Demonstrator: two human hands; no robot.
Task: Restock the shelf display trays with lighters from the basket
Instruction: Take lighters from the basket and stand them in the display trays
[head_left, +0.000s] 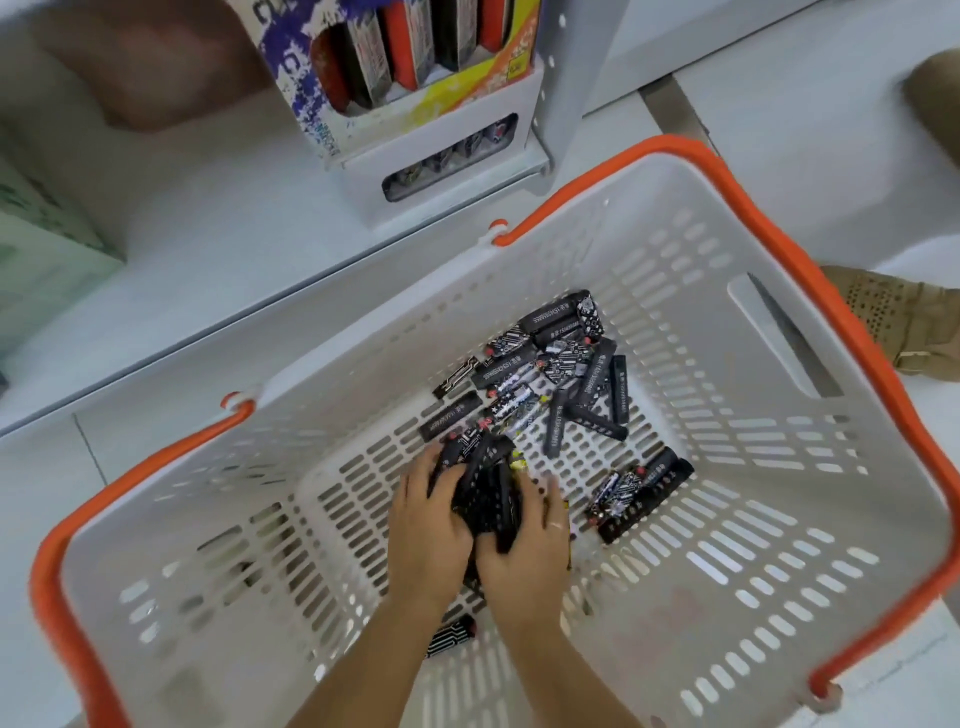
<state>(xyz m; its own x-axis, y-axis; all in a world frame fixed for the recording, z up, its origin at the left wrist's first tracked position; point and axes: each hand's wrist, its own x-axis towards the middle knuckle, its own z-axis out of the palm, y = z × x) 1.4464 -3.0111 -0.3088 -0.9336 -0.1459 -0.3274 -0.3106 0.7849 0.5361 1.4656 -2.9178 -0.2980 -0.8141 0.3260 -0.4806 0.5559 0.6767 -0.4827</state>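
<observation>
Currently, item one: my hands, both down in the basket (779, 291). My left hand (426, 525) and right hand (524, 545) are cupped together side by side, fingers curled round a shared bundle of lighters (485, 499), black with white print, held between the palms.

Step in hand, as I judge it: gathering a batch from the basket floor, ahead of any loading. Next move calls for lifting the bundle clear of the rim without spilling, then carrying it toward 12 o'clock to the display tray (441, 161) and setting the lighters in upright.

Item two: basket, white slotted plastic with an orange handle (727, 171). Contents:
- loose heap of lighters (550, 369), at 1 o'clock from my hands, lying criss-cross;
- smaller cluster (639, 488), at 3 o'clock, near my right hand;
- single lighter (452, 634), at 6 o'clock, partly hidden under my left forearm.

Item three: display tray, white, on the shelf (208, 218) at 12 o'clock, beyond the basket rim. A few lighters show through its front window; how full it is I cannot tell. Behind it, a printed carton (311, 78) holds upright packs, red and dark.
</observation>
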